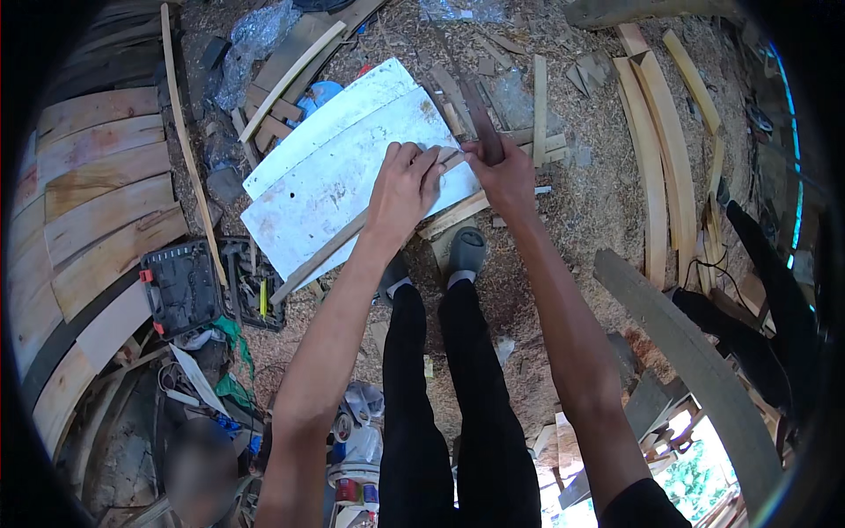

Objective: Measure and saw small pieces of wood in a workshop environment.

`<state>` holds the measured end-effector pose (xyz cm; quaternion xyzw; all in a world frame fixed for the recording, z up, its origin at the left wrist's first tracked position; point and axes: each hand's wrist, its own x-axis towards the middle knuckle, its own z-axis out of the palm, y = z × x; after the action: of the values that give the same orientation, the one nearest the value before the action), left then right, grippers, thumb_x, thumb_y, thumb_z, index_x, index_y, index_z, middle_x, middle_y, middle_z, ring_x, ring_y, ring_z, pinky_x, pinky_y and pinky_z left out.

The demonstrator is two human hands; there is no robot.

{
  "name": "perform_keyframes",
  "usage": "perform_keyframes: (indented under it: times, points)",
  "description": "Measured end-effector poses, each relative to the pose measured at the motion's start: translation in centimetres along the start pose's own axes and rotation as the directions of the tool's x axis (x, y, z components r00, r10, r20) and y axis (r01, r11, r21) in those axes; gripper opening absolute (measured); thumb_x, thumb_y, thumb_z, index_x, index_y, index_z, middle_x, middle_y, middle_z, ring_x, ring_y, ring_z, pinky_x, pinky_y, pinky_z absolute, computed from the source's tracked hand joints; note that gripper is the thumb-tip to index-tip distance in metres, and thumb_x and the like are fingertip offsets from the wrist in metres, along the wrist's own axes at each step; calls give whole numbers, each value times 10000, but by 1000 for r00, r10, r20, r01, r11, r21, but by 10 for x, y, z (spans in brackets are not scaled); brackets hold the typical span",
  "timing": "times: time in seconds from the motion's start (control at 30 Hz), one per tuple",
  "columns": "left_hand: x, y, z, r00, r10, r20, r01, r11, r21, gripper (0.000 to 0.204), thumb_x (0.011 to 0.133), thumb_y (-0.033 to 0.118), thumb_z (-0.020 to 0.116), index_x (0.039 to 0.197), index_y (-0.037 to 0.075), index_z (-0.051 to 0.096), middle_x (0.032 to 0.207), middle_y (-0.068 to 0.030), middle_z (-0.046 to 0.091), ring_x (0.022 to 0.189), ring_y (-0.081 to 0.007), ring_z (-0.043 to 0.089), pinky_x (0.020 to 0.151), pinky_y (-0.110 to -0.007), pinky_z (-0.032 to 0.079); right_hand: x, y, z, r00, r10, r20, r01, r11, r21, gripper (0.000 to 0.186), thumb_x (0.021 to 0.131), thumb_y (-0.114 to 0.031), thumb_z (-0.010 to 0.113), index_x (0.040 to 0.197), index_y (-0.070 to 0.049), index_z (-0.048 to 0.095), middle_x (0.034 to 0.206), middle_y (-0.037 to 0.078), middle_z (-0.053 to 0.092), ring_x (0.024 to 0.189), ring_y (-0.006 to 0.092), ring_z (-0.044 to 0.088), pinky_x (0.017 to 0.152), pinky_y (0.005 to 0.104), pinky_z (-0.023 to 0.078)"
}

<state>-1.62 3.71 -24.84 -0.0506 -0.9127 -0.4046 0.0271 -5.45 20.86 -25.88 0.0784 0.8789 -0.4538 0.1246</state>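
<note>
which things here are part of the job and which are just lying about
In hand or in use:
wooden strip, in the left hand
long dark object, in the right hand
white board, beneath the strip

Apparently just lying about:
black case
clear plastic
curved planks

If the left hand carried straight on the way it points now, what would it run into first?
Most likely the white board: the left hand points up the picture across it. Depth is unclear, so it might pass just above the surface.
</note>
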Motion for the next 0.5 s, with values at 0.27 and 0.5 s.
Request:
perform_keyframes:
  times: [0.27,0.5]
  points:
    - [-9,6,13,1000,12,-5,-12,1000,-29,220,830,94,676,1031,4,679,943,-132,617,876,-305,547,777,-389,481,4,6,-11,994,-64,89,62,998,23,161,769,-133,717,905,-49,698,778,120,704,705,241,693,646,370,515]
    - [-17,7,20,997,19,-79,-15,999,49,226,834,80,667,1048,5,667,986,-145,614,901,-312,591,784,-390,503,4,13,-10,984,-103,146,81,985,153,209,753,-106,729,937,-22,678,824,95,721,761,235,701,682,341,517]
